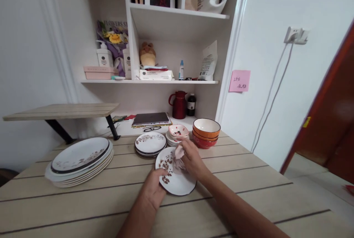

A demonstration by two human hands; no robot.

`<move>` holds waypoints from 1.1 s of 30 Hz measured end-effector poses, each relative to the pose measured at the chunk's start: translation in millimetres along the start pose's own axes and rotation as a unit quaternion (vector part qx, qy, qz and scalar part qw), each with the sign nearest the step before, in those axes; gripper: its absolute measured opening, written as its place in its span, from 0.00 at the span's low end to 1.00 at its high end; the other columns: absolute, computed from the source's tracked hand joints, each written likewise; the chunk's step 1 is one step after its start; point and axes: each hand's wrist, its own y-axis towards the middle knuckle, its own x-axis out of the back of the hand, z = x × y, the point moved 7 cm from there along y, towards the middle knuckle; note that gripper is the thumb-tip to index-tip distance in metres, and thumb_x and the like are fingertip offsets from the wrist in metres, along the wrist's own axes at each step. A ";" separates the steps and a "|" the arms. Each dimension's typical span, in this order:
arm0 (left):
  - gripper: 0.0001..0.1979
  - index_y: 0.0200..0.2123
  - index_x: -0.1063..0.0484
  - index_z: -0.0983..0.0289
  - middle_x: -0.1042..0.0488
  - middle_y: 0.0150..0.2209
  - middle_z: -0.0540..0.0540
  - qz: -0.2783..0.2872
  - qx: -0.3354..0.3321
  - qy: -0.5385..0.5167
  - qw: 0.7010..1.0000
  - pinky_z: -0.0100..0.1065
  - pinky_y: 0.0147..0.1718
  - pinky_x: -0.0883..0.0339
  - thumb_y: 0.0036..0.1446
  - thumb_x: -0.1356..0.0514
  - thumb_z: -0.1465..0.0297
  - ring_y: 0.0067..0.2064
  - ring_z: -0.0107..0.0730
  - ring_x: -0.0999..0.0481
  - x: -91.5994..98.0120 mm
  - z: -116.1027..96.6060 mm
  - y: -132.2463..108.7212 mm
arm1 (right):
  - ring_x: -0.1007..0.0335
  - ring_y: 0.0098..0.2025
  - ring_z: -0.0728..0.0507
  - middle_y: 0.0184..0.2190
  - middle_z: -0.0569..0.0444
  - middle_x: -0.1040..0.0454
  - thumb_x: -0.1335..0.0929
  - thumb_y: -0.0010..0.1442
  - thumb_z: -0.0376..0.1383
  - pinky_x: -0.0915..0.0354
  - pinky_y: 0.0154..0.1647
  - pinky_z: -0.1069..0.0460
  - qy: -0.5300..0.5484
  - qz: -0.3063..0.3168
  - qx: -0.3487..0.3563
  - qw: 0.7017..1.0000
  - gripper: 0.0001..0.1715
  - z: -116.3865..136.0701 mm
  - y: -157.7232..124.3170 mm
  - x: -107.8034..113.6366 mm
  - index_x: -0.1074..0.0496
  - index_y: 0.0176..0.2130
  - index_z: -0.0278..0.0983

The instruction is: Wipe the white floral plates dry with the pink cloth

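My left hand (155, 189) grips the lower left rim of a white plate (179, 184) with brown flowers and a dark edge. Its thumb lies over the rim; the other fingers are hidden below. Tilted slightly, the plate is held over the table. In my right hand (192, 158) is a bunched pale pink cloth (179, 160), pressed against the plate's upper right face. Just behind the plate stands a short stack of matching plates (151, 142). Beside that stack, a small pink patterned bowl (178, 131) sits on several small white dishes (172, 141).
Orange and red bowls (206, 134) are stacked at the right. A tall stack of large plates (80, 160) stands at the left, near a raised wooden shelf (61, 110) on black legs. Glasses (152, 129), a laptop (151, 119) and a red jug (179, 105) are at the back.
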 end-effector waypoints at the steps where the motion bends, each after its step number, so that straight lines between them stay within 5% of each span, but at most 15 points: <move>1: 0.30 0.50 0.29 0.74 0.19 0.38 0.64 -0.004 -0.002 -0.004 1.000 0.43 0.47 0.30 0.39 0.45 0.85 0.42 0.46 0.20 -0.3 -0.9 -0.7 | 0.42 0.57 0.36 0.55 0.50 0.34 0.36 0.53 0.29 0.46 0.56 0.41 -0.077 -0.008 0.028 0.997 0.14 2.4 -0.7 2.3 0.26 0.38 0.41; 5: 0.30 0.50 0.28 0.72 0.19 0.38 0.63 -0.012 -0.007 -0.022 1.000 0.43 0.47 0.30 0.39 0.45 0.85 0.41 0.45 0.20 -0.7 -3.6 -2.3 | 0.37 0.46 0.40 0.46 0.49 0.35 0.35 0.52 0.27 0.41 0.46 0.47 -0.235 -0.017 0.047 0.971 0.18 7.6 -1.6 6.0 0.22 0.38 0.43; 9: 0.29 0.49 0.28 0.72 0.19 0.38 0.63 -0.014 -0.018 -0.032 0.999 0.43 0.46 0.29 0.40 0.44 0.85 0.41 0.45 0.19 0.7 -5.5 -0.4 | 0.36 0.36 0.46 0.39 0.51 0.35 0.36 0.57 0.28 0.40 0.36 0.53 -0.257 0.109 0.014 0.960 0.22 10.3 -5.7 -11.7 0.24 0.47 0.47; 16: 0.27 0.51 0.29 0.73 0.19 0.37 0.64 -0.028 -0.022 -0.050 0.998 0.44 0.45 0.28 0.45 0.43 0.84 0.41 0.46 0.20 3.0 -7.9 -1.0 | 0.41 0.56 0.37 0.53 0.48 0.37 0.32 0.59 0.46 0.42 0.57 0.43 -0.076 0.323 0.010 0.943 0.23 21.2 -15.8 -16.8 0.27 0.52 0.44; 19: 0.26 0.52 0.30 0.74 0.19 0.38 0.65 -0.033 -0.024 -0.058 0.997 0.43 0.45 0.28 0.47 0.43 0.82 0.40 0.46 0.20 3.5 -8.0 -0.9 | 0.42 0.58 0.39 0.52 0.48 0.35 0.41 0.66 0.42 0.42 0.58 0.43 0.003 0.314 -0.034 0.949 0.20 14.2 -11.9 -9.5 0.22 0.43 0.42; 21: 0.26 0.53 0.31 0.74 0.19 0.39 0.65 -0.035 -0.026 -0.056 0.997 0.42 0.45 0.28 0.48 0.42 0.82 0.40 0.45 0.20 3.6 -7.8 -0.4 | 0.43 0.59 0.39 0.53 0.48 0.36 0.37 0.61 0.35 0.42 0.58 0.44 -0.004 0.281 -0.049 0.958 0.15 6.7 -8.8 -8.5 0.22 0.42 0.41; 26: 0.24 0.52 0.30 0.73 0.19 0.39 0.64 -0.042 -0.027 -0.054 0.997 0.43 0.46 0.28 0.50 0.43 0.82 0.41 0.44 0.20 2.4 -5.9 0.2 | 0.35 0.47 0.43 0.49 0.49 0.33 0.33 0.45 0.22 0.37 0.49 0.48 -0.060 0.209 -0.076 0.973 0.34 -9.3 -5.1 -11.0 0.31 0.52 0.41; 33: 0.20 0.53 0.30 0.72 0.20 0.43 0.65 0.014 -0.022 -0.062 0.998 0.43 0.48 0.31 0.59 0.42 0.68 0.45 0.45 0.21 -4.0 -1.7 2.1 | 0.34 0.40 0.45 0.42 0.52 0.33 0.31 0.46 0.23 0.37 0.44 0.50 -0.107 0.256 -0.116 0.954 0.25 -8.1 -13.1 -18.0 0.25 0.43 0.42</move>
